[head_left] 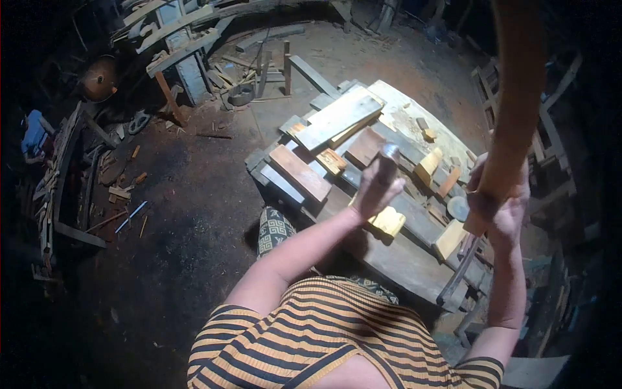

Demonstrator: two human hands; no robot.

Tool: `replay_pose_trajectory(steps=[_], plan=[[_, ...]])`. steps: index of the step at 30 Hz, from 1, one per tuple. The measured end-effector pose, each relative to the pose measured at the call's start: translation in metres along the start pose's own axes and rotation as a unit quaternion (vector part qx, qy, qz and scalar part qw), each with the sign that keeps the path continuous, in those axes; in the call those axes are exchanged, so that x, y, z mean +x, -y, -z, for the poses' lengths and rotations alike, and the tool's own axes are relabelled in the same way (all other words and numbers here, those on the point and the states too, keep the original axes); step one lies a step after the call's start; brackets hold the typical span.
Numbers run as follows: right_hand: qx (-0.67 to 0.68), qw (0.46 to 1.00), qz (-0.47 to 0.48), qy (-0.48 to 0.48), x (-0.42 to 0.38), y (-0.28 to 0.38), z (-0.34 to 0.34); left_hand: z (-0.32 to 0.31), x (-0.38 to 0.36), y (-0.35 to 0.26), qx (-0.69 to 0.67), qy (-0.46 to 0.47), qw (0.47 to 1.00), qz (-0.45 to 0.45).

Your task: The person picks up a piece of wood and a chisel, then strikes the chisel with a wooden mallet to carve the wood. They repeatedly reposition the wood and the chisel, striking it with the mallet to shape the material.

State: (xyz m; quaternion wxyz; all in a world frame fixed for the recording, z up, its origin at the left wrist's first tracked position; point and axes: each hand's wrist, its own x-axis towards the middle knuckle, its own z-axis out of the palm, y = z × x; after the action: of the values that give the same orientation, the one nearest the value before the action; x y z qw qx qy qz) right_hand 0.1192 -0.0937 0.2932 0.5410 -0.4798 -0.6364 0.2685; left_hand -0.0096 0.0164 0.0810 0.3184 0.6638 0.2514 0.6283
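Note:
My left hand (374,194) is closed over the workbench around a dark, rounded tool (387,162) with a shiny metal end pointing up; its kind is not clear. Raised at the right, my right hand (508,211) grips the lower part of a long wooden board (518,84), which stands nearly upright and runs out of the top of the view. Just below my left hand lies a pale yellow wood block (389,222). A metal bar (459,272) lies on the bench below my right hand.
The workbench (402,262) carries several planks and blocks, including a reddish board (300,172) and a pale plank (340,118). Wood racks (68,175) stand at the left, with offcuts on the dark floor (175,259). More timber (544,142) is stacked at the right.

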Motion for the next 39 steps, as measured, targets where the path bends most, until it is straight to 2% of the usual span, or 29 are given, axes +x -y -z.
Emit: replay_pose_trajectory(steps=[1, 2, 3, 4, 5, 6, 7, 8, 9, 11, 12, 14, 15, 16, 17, 18, 19, 22, 24, 26, 27, 28, 30, 32, 33, 34, 36, 38, 39], plan=[[-0.073, 0.995, 0.026, 0.059, 0.005, 0.001, -0.006, -0.001, 0.002, 0.002, 0.117, 0.008, 0.989, -0.089], [-0.147, 0.981, 0.052, 0.116, 0.010, 0.003, -0.011, -0.004, 0.001, 0.003, 0.124, 0.015, 0.989, -0.083], [-0.374, 0.890, -0.093, 0.242, 0.018, 0.010, -0.002, -0.007, -0.003, 0.010, 0.053, 0.035, 0.996, -0.056], [-0.468, 0.837, -0.083, 0.271, 0.021, 0.023, -0.011, -0.011, -0.007, 0.016, -0.019, 0.057, 0.998, -0.029], [-0.462, 0.839, -0.099, 0.269, 0.029, 0.030, -0.007, -0.017, -0.007, 0.023, -0.008, 0.035, 0.998, -0.044], [-0.458, 0.840, -0.114, 0.268, 0.038, 0.037, -0.003, -0.010, -0.001, 0.002, 0.034, 0.010, 0.999, -0.009], [-0.399, 0.883, -0.093, 0.227, 0.041, 0.048, -0.002, -0.006, 0.003, -0.004, 0.050, 0.003, 0.997, -0.050], [-0.182, 0.961, -0.030, 0.206, 0.044, 0.043, 0.001, -0.005, 0.004, -0.006, 0.065, -0.004, 0.994, -0.090], [-0.166, 0.973, 0.016, 0.157, 0.045, 0.050, -0.004, -0.005, 0.002, -0.005, 0.021, 0.012, 0.999, -0.032], [-0.129, 0.985, 0.087, 0.077, 0.045, 0.048, -0.010, -0.009, 0.001, -0.005, 0.051, 0.001, 0.998, -0.044], [-0.155, 0.982, 0.078, 0.068, 0.040, 0.039, -0.009, -0.008, 0.003, -0.009, 0.081, -0.007, 0.995, -0.055], [-0.213, 0.958, 0.008, 0.194, 0.033, 0.034, -0.011, -0.010, 0.001, -0.005, 0.095, -0.010, 0.993, -0.074], [-0.388, 0.879, -0.084, 0.266, 0.035, 0.028, -0.008, -0.013, 0.001, -0.004, 0.093, -0.020, 0.991, -0.089], [-0.487, 0.822, -0.099, 0.279, 0.035, 0.026, -0.008, -0.015, -0.001, -0.003, 0.090, -0.027, 0.990, -0.104], [-0.476, 0.832, -0.111, 0.261, 0.038, 0.033, -0.007, -0.015, -0.003, -0.001, 0.091, -0.025, 0.990, -0.105], [-0.466, 0.841, -0.123, 0.244, 0.041, 0.040, -0.007, -0.011, -0.002, -0.009, 0.037, -0.014, 0.998, -0.047], [-0.282, 0.940, -0.049, 0.187, 0.037, 0.029, -0.004, -0.011, -0.001, -0.014, -0.017, -0.003, 1.000, 0.011], [-0.108, 0.989, -0.018, 0.100, 0.036, 0.043, -0.006, -0.009, 0.002, -0.016, 0.006, -0.004, 1.000, 0.010], [-0.083, 0.992, 0.009, 0.096, 0.022, 0.012, 0.006, -0.009, 0.003, -0.018, -0.020, -0.019, 0.999, 0.027], [-0.182, 0.964, -0.049, 0.187, 0.006, -0.009, 0.005, -0.012, 0.003, -0.018, -0.021, -0.014, 0.999, 0.045], [-0.297, 0.929, -0.067, 0.211, 0.002, -0.009, 0.006, -0.034, -0.009, 0.014, -0.382, -0.009, 0.886, 0.261], [-0.406, 0.880, -0.087, 0.231, -0.002, -0.009, 0.008, -0.035, -0.005, 0.010, -0.260, -0.011, 0.953, 0.157], [-0.308, 0.928, -0.060, 0.202, -0.011, -0.030, 0.024, -0.023, -0.003, -0.003, -0.103, -0.012, 0.994, 0.026], [-0.176, 0.970, -0.093, 0.141, -0.028, -0.047, 0.033, -0.015, 0.001, -0.004, 0.095, -0.003, 0.991, -0.092], [-0.085, 0.982, -0.123, 0.117, -0.040, -0.057, 0.036, -0.012, -0.001, 0.004, 0.099, 0.017, 0.994, -0.043], [-0.055, 0.962, -0.254, 0.082, -0.056, -0.066, 0.041, -0.010, -0.006, 0.012, 0.100, 0.041, 0.994, 0.008], [-0.052, 0.965, -0.256, 0.020, -0.095, -0.115, 0.041, 0.001, -0.003, 0.014, 0.104, 0.022, 0.994, -0.017], [0.001, 0.941, -0.339, 0.003, -0.132, -0.144, 0.030, 0.011, -0.004, 0.014, -0.120, 0.029, 0.979, 0.162], [0.023, 0.936, -0.352, 0.001, -0.153, -0.164, 0.025, 0.011, -0.004, 0.007, -0.162, -0.003, 0.965, 0.204]])
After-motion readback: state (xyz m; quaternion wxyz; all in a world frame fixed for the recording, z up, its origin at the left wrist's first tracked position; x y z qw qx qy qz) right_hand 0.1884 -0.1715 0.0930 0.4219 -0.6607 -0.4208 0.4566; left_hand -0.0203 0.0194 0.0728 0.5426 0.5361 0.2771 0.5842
